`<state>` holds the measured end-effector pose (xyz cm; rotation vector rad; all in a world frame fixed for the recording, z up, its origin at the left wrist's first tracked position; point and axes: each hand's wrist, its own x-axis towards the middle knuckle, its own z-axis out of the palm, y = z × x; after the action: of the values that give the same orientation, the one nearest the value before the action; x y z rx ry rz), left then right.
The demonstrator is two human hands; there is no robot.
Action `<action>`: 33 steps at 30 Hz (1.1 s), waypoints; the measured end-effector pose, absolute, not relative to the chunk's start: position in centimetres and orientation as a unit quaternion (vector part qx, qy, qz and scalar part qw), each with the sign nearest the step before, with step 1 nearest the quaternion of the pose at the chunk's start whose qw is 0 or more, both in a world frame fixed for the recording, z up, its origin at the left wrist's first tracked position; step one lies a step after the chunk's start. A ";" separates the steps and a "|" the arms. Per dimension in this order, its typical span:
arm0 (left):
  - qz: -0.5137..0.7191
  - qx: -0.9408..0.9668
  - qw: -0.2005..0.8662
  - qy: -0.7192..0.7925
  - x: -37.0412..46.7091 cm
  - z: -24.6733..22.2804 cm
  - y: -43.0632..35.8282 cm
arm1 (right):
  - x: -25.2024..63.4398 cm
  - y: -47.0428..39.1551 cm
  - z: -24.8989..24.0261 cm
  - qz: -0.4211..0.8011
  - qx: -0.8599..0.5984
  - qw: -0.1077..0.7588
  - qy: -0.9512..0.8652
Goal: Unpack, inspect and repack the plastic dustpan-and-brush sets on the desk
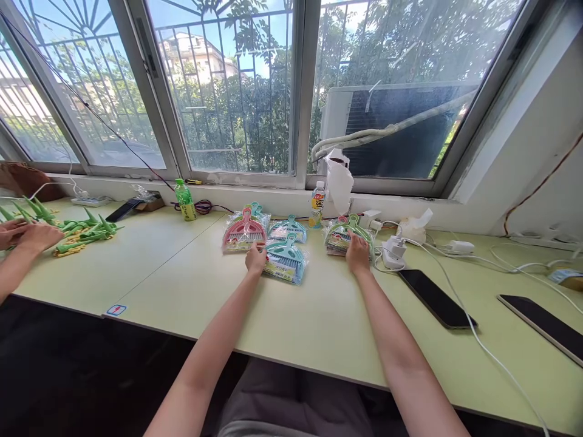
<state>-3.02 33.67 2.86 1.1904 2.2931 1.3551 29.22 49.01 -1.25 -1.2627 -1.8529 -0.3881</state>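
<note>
My left hand is closed on the left edge of a blue mini dustpan and brush set in clear plastic, which lies on the table in front of me. To the right, my right hand has its fingers curled over a green dustpan and brush set, also bagged, with a pink handle showing behind it. A pink bagged set lies just beyond my left hand, partly over a teal one. Another blue set lies behind the one at my left hand.
Drink bottles stand near the window. Chargers, white cables and two phones lie at the right. At far left, another person's hands are by green and yellow pieces.
</note>
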 end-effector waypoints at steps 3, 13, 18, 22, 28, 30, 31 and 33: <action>0.458 0.410 0.109 0.781 -3.0 2.9 33.7 | 29.2 48.8 -1.0 -0.161 -0.505 0.421 -0.736; 0.456 0.416 0.111 0.779 -2.9 2.9 33.6 | 28.7 47.0 0.4 -0.194 -0.504 0.357 -0.762; 0.455 0.415 0.112 0.780 -2.9 3.0 33.5 | 28.6 47.2 0.3 -0.113 -0.498 0.305 -0.804; 0.461 0.419 0.115 0.774 -2.9 3.0 33.5 | 28.6 47.0 0.2 -0.094 -0.517 0.309 -0.792; 0.462 0.421 0.126 0.770 -2.8 3.0 33.5 | 28.6 46.7 0.4 -0.102 -0.480 0.324 -0.809; 0.460 0.421 0.123 0.772 -2.8 3.0 33.5 | 28.6 46.8 0.4 -0.094 -0.481 0.325 -0.809; 0.459 0.422 0.121 0.773 -2.8 3.0 33.5 | 28.6 46.8 0.4 -0.089 -0.481 0.325 -0.810; 0.458 0.422 0.119 0.773 -2.8 3.0 33.5 | 28.6 46.8 0.4 -0.080 -0.478 0.326 -0.812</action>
<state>-2.79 33.49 2.99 1.2353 2.2603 1.3391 28.58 46.82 0.36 -1.2537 -2.1271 -0.2108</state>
